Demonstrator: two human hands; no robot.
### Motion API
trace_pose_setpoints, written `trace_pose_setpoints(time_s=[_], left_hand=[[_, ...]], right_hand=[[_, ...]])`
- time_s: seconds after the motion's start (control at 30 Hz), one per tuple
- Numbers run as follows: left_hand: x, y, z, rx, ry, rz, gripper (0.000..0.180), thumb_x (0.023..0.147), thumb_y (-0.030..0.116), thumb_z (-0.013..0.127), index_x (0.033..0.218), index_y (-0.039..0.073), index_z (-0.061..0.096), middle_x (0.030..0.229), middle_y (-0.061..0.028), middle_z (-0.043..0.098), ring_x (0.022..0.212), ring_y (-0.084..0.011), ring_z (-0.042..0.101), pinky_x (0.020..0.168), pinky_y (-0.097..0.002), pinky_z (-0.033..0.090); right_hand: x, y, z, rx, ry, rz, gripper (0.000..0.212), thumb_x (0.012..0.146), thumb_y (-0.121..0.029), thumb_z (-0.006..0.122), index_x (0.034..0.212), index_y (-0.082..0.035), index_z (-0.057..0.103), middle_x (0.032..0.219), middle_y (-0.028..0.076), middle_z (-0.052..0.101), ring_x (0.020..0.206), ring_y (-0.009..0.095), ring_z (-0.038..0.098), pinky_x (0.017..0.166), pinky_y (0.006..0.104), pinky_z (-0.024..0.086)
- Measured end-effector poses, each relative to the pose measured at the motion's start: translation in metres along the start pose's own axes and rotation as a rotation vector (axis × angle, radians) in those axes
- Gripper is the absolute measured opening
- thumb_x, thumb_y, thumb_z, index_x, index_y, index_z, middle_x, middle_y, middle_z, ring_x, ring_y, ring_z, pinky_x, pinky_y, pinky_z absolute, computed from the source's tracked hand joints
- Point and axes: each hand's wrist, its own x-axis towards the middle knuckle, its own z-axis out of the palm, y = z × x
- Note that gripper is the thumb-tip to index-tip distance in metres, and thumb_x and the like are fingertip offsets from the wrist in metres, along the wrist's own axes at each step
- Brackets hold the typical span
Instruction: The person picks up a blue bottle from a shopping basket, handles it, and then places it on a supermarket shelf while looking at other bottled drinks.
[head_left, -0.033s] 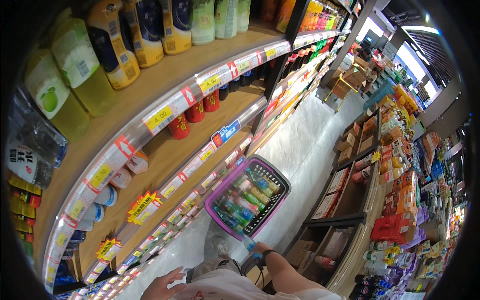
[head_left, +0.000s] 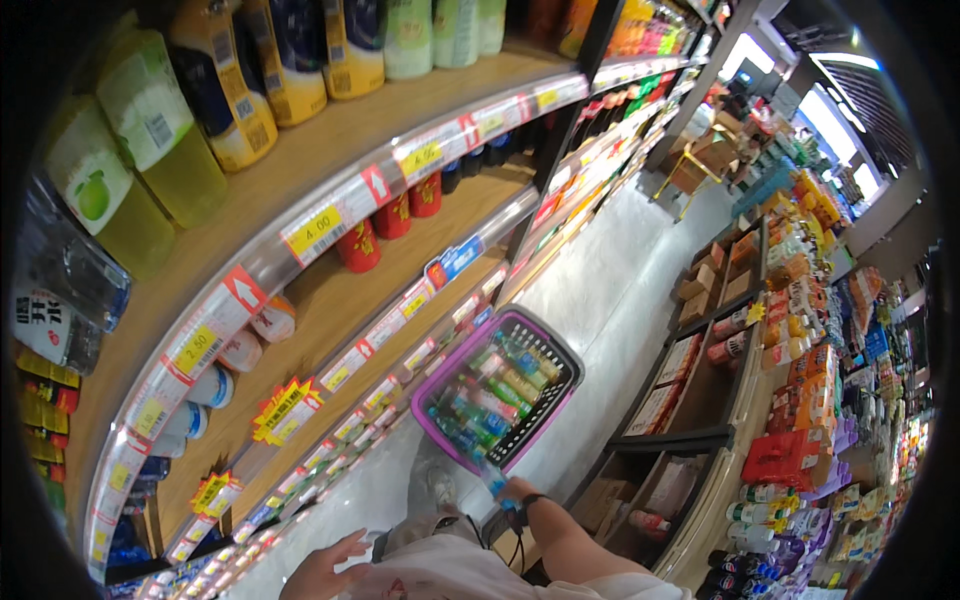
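My right hand [head_left: 514,492], with a dark band at its wrist, is closed round a clear bottle with blue on it [head_left: 492,477]. The bottle is at the near rim of a purple and black shopping basket [head_left: 428,392], and its far end is blurred. Inside the basket lie several drink bottles [head_left: 503,392], some green and some clear. My left hand [head_left: 328,570] is held low by my body, fingers apart and holding nothing, nearest to the lower shelves on the left.
On the left, a curved wooden shelf [head_left: 330,130] with price strips carries large juice bottles [head_left: 150,125]; red cans [head_left: 358,248] stand below. Low bins [head_left: 690,390] and packed goods [head_left: 795,460] line the right. Down the aisle is a yellow-framed cart [head_left: 690,180] with cartons.
The view has shifted very slightly. My right hand and the bottle have moved a little up and left, nearer the basket. My left hand stays almost where it was.
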Motion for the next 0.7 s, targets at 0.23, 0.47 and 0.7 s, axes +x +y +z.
trace_pose_setpoints(time_s=[0.23, 0.47, 0.7], left_hand=[[0.051, 0.006, -0.003, 0.063, 0.074, -0.088, 0.064, 0.093, 0.026, 0.068, 0.149, 0.010, 0.042, 0.131, -0.0125, 0.064, 0.123, -0.0251, 0.060, 0.107, -0.0368, 0.044], [0.057, 0.002, 0.008, 0.014, 0.115, -0.215, 0.060, 0.095, 0.010, 0.064, 0.150, 0.009, 0.039, 0.132, -0.0112, 0.063, 0.124, -0.0230, 0.059, 0.103, -0.0368, 0.047], [0.073, -0.013, 0.015, -0.006, 0.164, -0.217, 0.064, 0.095, 0.022, 0.068, 0.151, 0.010, 0.040, 0.130, -0.0143, 0.064, 0.124, -0.0254, 0.060, 0.105, -0.0365, 0.044]], right_hand=[[0.143, -0.022, -0.044, 0.377, 0.041, -0.098, 0.065, 0.064, -0.038, 0.089, 0.108, 0.006, 0.069, 0.098, 0.017, 0.072, 0.087, 0.027, 0.070, 0.072, 0.0428, 0.058], [0.196, -0.024, -0.030, 0.410, 0.060, -0.089, 0.077, 0.061, -0.043, 0.087, 0.117, 0.005, 0.065, 0.118, 0.022, 0.068, 0.110, 0.032, 0.067, 0.089, 0.0394, 0.055], [0.165, -0.046, -0.066, 0.062, 0.125, 0.013, 0.079, 0.060, -0.044, 0.084, 0.119, 0.006, 0.065, 0.121, 0.021, 0.067, 0.110, 0.030, 0.067, 0.092, 0.0367, 0.055]])
